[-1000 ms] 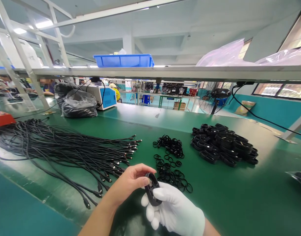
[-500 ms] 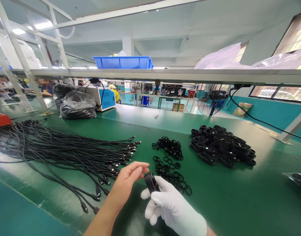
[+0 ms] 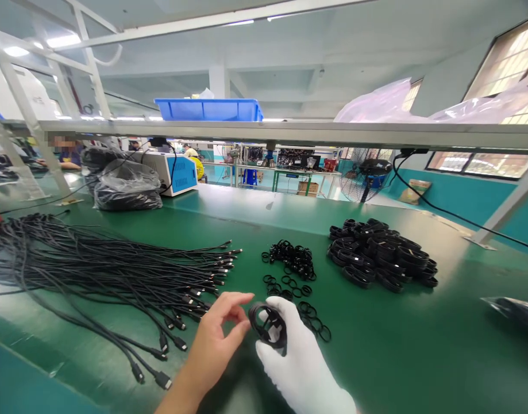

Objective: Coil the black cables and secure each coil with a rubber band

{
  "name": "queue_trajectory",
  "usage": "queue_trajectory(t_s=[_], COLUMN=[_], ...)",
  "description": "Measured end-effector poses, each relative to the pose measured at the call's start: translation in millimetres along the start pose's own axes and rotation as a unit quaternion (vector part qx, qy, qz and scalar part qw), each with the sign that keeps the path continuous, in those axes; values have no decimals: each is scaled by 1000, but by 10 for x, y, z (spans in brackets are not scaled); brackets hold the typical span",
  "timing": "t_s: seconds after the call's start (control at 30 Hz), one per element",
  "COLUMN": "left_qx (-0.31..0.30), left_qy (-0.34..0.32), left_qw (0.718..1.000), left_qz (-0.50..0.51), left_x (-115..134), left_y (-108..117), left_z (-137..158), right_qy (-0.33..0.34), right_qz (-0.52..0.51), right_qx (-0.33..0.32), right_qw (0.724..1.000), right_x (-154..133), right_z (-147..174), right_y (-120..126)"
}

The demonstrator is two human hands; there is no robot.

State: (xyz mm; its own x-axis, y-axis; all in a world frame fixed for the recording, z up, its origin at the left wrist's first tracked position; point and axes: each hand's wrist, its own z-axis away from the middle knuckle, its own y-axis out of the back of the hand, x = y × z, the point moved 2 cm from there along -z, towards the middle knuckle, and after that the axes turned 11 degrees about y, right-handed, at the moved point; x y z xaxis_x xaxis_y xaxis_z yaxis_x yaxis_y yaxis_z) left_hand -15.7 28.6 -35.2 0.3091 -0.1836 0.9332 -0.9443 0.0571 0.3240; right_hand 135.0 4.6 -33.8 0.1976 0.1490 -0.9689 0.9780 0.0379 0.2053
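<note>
A black cable wound into a small round coil (image 3: 255, 329) is held above the green table. My right hand (image 3: 296, 351), in a white glove, grips the coil between thumb and fingers, some of them behind it. My bare left hand (image 3: 220, 333) is just left of the coil, with thumb and forefinger apart in a curve. Its fingertips are close to the coil's edge; whether they touch it I cannot tell. Beyond the hands lie small black rings (image 3: 319, 322), some loose and some in a heap (image 3: 292, 257). Long black cables (image 3: 117, 259) with plug ends spread across the left.
A pile of coiled black cables (image 3: 382, 253) lies right of the rings. Farther back stand a plastic bag of dark goods (image 3: 128, 187) and a blue-white machine (image 3: 181, 172). Overhead, a shelf (image 3: 298, 131) bears a blue tray (image 3: 209, 109). Another plastic bag (image 3: 513, 310) is at far right.
My right hand has turned the coil so its round opening faces me. My left hand's thumb and forefinger have opened into a curve beside it. The view has shifted slightly right.
</note>
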Motion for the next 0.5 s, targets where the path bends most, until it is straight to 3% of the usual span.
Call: queue_trajectory(t_s=[0.13, 0.3, 0.4, 0.5], left_qx=[48, 51, 52, 55], left_qy=[52, 99, 111, 111], left_qw=[997, 992, 988, 984], left_qz=[-33, -66, -95, -126], left_x=[-171, -392, -445, -450], left_y=[94, 127, 101, 61], left_z=[-43, -131, -158, -162], right_qy=[56, 21, 41, 4], right_qz=[57, -32, 72, 174], right_qx=[69, 71, 125, 197], right_qw=[994, 997, 989, 965], right_x=[45, -47, 0, 193], right_z=[4, -130, -377, -642], right_y=[76, 245, 603, 1183])
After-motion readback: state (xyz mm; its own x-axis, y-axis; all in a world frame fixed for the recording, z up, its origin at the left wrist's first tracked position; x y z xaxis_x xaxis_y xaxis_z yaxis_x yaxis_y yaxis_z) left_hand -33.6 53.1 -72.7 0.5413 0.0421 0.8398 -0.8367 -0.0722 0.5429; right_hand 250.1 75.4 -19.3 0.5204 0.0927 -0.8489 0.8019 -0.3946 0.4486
